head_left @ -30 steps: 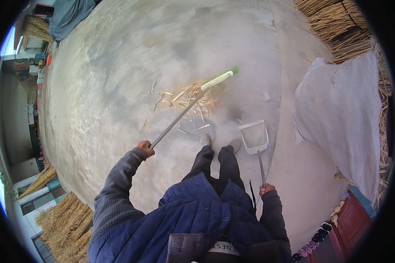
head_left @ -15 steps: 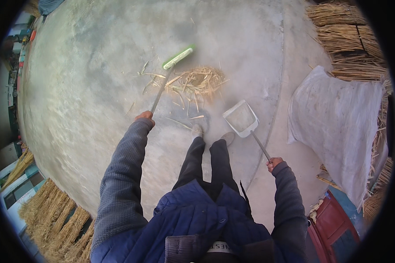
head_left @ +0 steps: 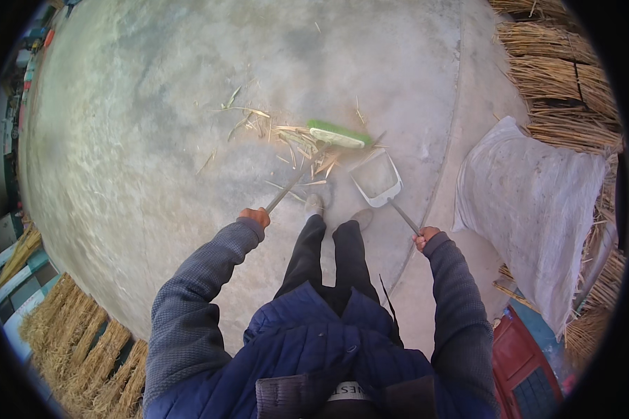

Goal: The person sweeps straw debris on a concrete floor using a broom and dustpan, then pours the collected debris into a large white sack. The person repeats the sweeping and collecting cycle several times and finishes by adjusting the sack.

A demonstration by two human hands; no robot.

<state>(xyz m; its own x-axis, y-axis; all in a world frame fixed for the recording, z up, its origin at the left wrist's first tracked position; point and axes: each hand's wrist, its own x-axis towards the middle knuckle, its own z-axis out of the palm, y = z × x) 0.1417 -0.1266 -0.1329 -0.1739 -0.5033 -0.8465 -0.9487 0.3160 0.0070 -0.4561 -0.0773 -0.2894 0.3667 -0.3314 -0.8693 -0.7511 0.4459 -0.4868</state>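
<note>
Head view: left hand (head_left: 255, 216) clamped on broom (head_left: 339, 134) handle, right hand (head_left: 423, 238) on dustpan (head_left: 377, 179) handle; straw (head_left: 297, 143) light, brittle.

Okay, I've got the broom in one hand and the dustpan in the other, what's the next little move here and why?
Probably a short sweep toward the dustpan. The green broom head sits just beyond the pan's open mouth, with loose straw lying to its left on the concrete. The left hand grips the broom handle and the right hand steadies the pan handle.

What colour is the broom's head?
Green broom head with pale bristles, seen in the head view.
</note>
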